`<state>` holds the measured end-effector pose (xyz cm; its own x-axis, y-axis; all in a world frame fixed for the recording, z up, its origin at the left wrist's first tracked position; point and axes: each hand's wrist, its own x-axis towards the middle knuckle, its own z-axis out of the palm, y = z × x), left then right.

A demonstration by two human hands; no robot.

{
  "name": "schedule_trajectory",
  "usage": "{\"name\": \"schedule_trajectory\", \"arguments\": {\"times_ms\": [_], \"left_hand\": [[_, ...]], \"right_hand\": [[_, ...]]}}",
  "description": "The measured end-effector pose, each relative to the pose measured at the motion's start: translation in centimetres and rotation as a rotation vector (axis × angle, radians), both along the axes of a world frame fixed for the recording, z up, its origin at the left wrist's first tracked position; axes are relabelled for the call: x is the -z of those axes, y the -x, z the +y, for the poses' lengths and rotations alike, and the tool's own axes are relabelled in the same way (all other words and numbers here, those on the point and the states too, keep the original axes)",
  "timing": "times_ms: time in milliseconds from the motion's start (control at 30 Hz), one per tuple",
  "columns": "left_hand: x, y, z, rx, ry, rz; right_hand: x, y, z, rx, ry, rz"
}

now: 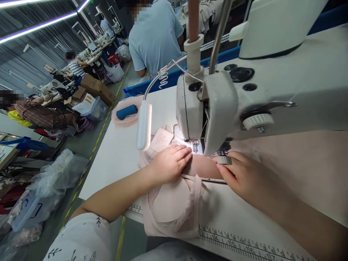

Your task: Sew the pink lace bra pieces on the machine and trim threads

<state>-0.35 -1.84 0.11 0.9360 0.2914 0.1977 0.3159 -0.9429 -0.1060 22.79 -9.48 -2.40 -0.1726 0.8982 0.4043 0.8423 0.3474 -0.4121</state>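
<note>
Far-left floor: bulky clear plastic bags overlap on the grey floor; the contents are hard to make out, and the frame cuts off the lower ones.
Background rows: a person in a dark plaid shirt and a brown cardboard box stand out among sewing tables under a violet-white light strip; smaller machines blur together.
Aisle: a yellow floor line runs diagonally beside the white flat worktable.
Table's far corner: a blue cylinder lies on a pale pink translucent coil.
Left hand: palm down, fingers extended together on the fabric near the presser foot, not closed round it; the thumb is hidden.
Pale pink garment with a moulded cup: under and around the left hand, its near edge hanging over the printed black ruler; its stitched part is hidden beneath hand and machine.
Lamp: a slim white lamp head hangs beside a white paper label.
White sewing machine: cut off at top and right.
Right hand: beside the needle area, fingertips partly behind a ridged pale knob; cannot tell whether they grip anything.
Right expanse: pinkish, cloth or tabletop unclear.
</note>
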Motion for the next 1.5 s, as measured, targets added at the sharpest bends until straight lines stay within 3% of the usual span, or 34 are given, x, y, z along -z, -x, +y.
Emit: {"name": "schedule_trajectory", "arguments": {"times_ms": [367, 633, 767, 1033, 1500], "left_hand": [[-0.5, -0.4, 0.1, 0.004, 0.035, -0.084], [-1.4, -0.6, 0.1, -0.072, 0.103, -0.042], [-1.4, -0.5, 0.4, -0.032, 0.074, 0.001], [-1.3, -0.4, 0.2, -0.085, 0.072, 0.043], [-1.6, -0.4, 0.3, -0.065, 0.077, 0.102]], "right_hand": [[-0.1, -0.9, -0.6, -0.039, 0.130, 0.096], [0.3, 0.4, -0.1, 0.083, 0.195, 0.006], [-0.4, 0.5, 0.3, 0.062, 0.277, 0.032], [-2.8, -0.2, 0.5, 0.030, 0.436, 0.009], [-1.5, 0.1, 0.3, 0.058, 0.255, 0.030]]}}
